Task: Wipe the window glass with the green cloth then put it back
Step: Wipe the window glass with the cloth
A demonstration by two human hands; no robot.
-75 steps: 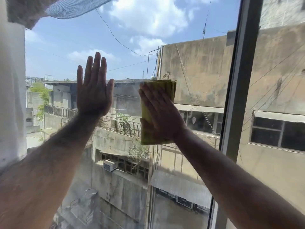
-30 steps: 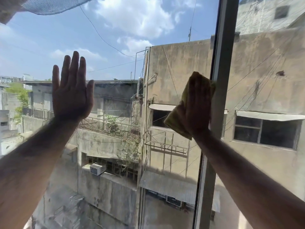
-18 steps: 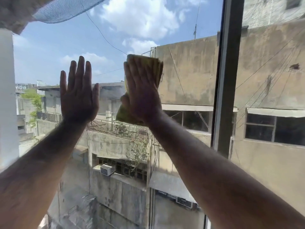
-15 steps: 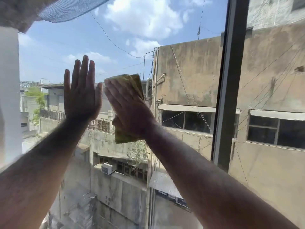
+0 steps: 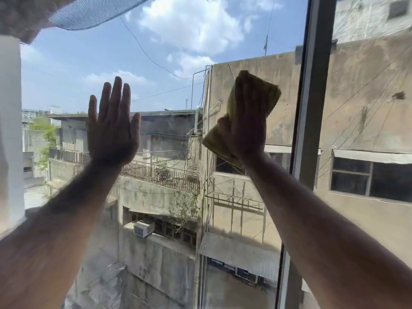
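Up against the window glass [image 5: 169,63], both arms are stretched out and both hands are raised at about the same height. Left of the dark window frame [image 5: 312,108], the right hand [image 5: 244,128] lies flat over the green cloth [image 5: 273,97], fingers straight and together, pointing up and slightly toward the frame, pinning the cloth to the pane with the palm rather than wrapping around it. And the cloth is folded, a yellowish green, tilted: its upper corner pokes out past the fingertips close to the frame, while its lower corner sticks out below the heel of the hand on the side away from the frame. It sits just beside the frame, a narrow strip of glass between them. Further from the frame, well apart from the cloth, the left hand [image 5: 112,128] is spread open, fingers up, thumb angled toward the cloth, palm facing the pane; whether it actually touches the glass I cannot tell. It holds nothing. Beyond the glass, concrete buildings [image 5: 252,70] fill the view on both sides of the frame, with blue sky and white clouds above them. A piece of blue mesh [image 5: 93,12] hangs at the top, far over from the frame, above the left hand.
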